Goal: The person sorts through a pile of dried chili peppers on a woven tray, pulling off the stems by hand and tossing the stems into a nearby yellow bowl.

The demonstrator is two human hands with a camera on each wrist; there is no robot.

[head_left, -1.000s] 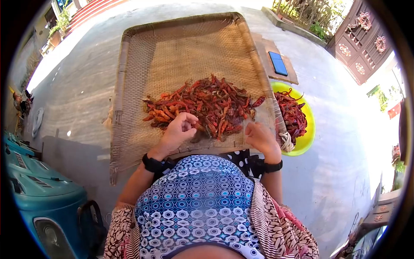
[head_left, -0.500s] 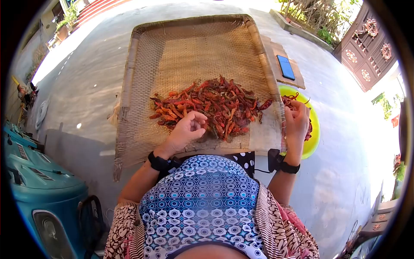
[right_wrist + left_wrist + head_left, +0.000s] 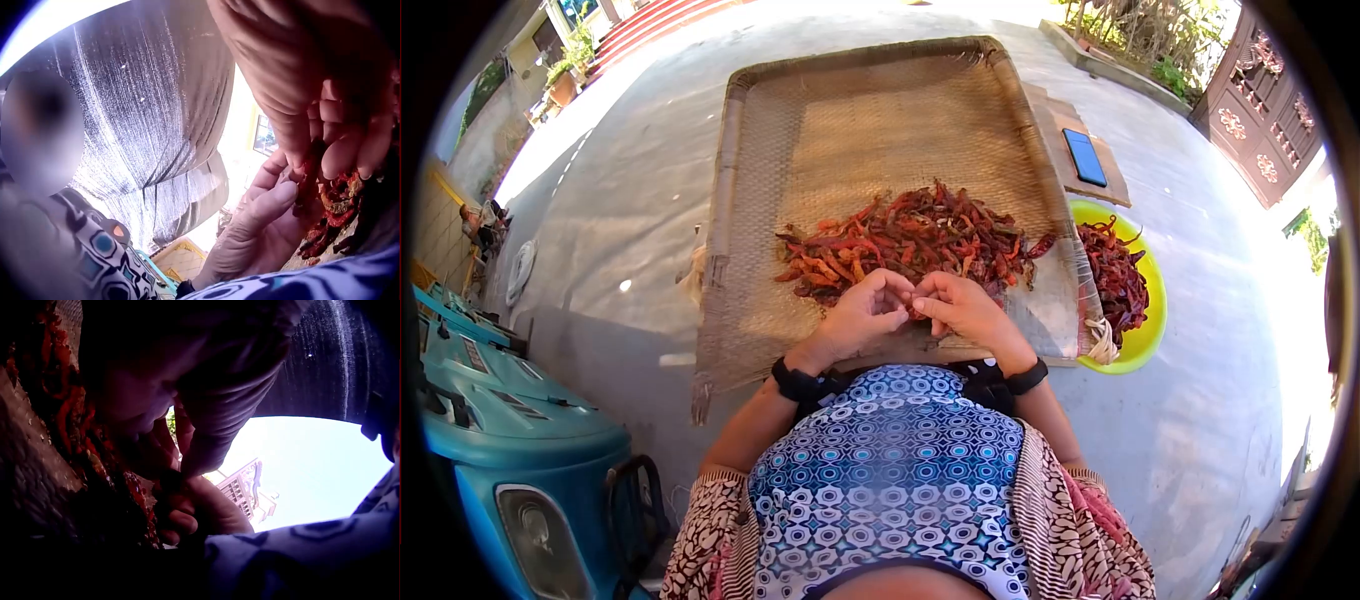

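A heap of dried red chilies [image 3: 930, 230] lies on the woven bamboo tray [image 3: 890, 110]. Over the heap's near edge my left hand [image 3: 865, 312] and right hand [image 3: 970, 312] meet, fingertips together. Between them is a dark red dried chili [image 3: 306, 184], seen in the right wrist view. The right thumb and fingers pinch it from above, while the left thumb and forefinger hold it from the other side. In the left wrist view the fingertips are in deep shadow and hide most of the chili.
Right of the tray stands a yellow-green bowl [image 3: 1152, 325] of more red chilies. A blue phone [image 3: 1084, 157] lies on cardboard [image 3: 1118, 182] beyond it. At the left is a teal vehicle [image 3: 530, 450]. A patterned shirt [image 3: 890, 460] is close below the hands.
My right hand went from the tray's near edge out to the bowl, then came back left to meet the left hand. The left hand stayed near the heap's front edge.
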